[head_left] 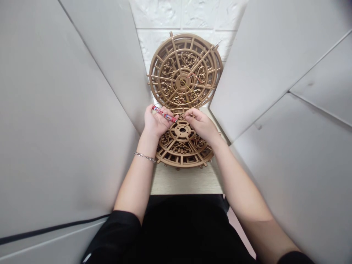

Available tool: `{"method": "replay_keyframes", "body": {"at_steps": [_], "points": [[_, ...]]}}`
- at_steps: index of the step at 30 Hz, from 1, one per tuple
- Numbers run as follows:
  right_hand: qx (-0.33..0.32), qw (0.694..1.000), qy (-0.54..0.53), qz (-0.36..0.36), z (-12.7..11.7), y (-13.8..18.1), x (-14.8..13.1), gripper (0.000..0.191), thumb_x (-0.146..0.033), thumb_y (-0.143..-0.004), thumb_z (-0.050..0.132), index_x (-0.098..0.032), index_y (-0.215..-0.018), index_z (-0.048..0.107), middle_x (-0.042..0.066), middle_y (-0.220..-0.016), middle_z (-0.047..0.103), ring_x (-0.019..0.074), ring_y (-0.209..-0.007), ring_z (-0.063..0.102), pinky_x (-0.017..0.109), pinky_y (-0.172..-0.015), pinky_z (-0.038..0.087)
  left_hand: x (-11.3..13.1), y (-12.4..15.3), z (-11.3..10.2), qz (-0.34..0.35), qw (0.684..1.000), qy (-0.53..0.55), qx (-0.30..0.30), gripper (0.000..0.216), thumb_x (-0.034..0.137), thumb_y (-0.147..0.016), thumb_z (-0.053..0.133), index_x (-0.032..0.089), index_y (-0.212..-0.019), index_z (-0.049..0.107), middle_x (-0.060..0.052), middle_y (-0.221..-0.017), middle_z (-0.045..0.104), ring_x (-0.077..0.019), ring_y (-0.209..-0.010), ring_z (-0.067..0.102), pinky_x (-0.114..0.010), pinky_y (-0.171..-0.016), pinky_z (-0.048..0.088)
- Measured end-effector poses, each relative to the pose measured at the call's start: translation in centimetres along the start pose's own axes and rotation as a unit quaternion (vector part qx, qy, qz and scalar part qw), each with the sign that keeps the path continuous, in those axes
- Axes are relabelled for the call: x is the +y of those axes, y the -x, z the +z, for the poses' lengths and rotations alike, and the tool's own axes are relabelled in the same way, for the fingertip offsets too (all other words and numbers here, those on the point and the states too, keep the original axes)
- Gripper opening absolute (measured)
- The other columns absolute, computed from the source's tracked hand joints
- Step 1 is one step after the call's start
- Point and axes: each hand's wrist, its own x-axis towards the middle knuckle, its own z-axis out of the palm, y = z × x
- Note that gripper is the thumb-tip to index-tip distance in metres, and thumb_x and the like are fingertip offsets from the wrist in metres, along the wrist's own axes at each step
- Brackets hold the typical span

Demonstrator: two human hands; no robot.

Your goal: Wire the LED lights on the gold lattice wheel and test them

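Note:
My left hand (pixel 156 123) is closed on a small red battery (pixel 164 114) with a printed label, held across its fingers. My right hand (pixel 200 124) pinches the battery's right end, its fingers curled together. Both hands hover over a round gold openwork clock frame (pixel 181 148) lying flat on the light wooden table (pixel 187 181). A second, larger gold clock frame (pixel 184 69) stands upright behind it, leaning on the white wall, with thin wires near its hub.
Grey partition panels (pixel 68 121) close in on the left, and more grey panels (pixel 288 128) stand on the right, leaving a narrow desk slot. A white textured brick wall (pixel 187 14) is at the back. A silver bracelet (pixel 145 157) circles my left wrist.

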Motion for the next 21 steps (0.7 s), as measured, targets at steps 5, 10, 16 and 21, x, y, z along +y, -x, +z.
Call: {"method": "replay_keyframes", "body": {"at_steps": [5,10,16,21], "points": [[0.012,1.000,0.019,-0.018,0.1,0.0,0.0,0.008,-0.024,-0.079,0.047,-0.019,-0.075,0.051,-0.001,-0.074,0.050,0.0101,-0.070,0.046,0.026,-0.068,0.038,0.0,-0.1,-0.2,-0.004,1.000,-0.005,-0.011,0.037,0.044,-0.081,0.022,0.019,-0.056,0.034,0.001,-0.045,0.043,-0.0109,-0.044,0.048,-0.036,-0.063,0.050],[0.042,0.993,0.061,-0.091,-0.1,0.0,-0.4,0.008,-0.025,-0.074,0.056,-0.019,-0.069,0.058,0.002,-0.080,0.053,0.0138,-0.082,0.049,0.031,-0.078,0.040,0.1,-0.1,-0.2,0.001,1.000,-0.004,-0.009,0.037,0.045,-0.081,0.022,0.019,-0.057,0.033,0.002,-0.045,0.043,-0.0108,-0.044,0.048,-0.035,-0.063,0.050],[0.000,0.999,-0.034,-0.024,0.3,0.5,-1.2,0.010,-0.028,-0.072,0.060,-0.019,-0.075,0.062,0.000,-0.075,0.057,0.0112,-0.072,0.051,0.028,-0.069,0.042,0.1,0.0,0.0,-0.004,1.000,0.013,-0.013,0.035,0.044,-0.081,0.023,0.019,-0.057,0.031,0.000,-0.045,0.043,-0.0107,-0.043,0.047,-0.024,-0.047,0.044],[-0.053,0.993,-0.097,0.048,0.8,0.4,-0.7,0.019,-0.036,-0.074,0.056,-0.017,-0.074,0.052,-0.006,-0.057,0.042,0.0058,-0.051,0.038,0.021,-0.049,0.032,0.1,-0.1,-0.1,0.000,1.000,0.009,-0.020,0.035,0.045,-0.081,0.023,0.019,-0.058,0.031,0.001,-0.045,0.043,-0.0103,-0.043,0.047,-0.023,-0.046,0.042]]}}
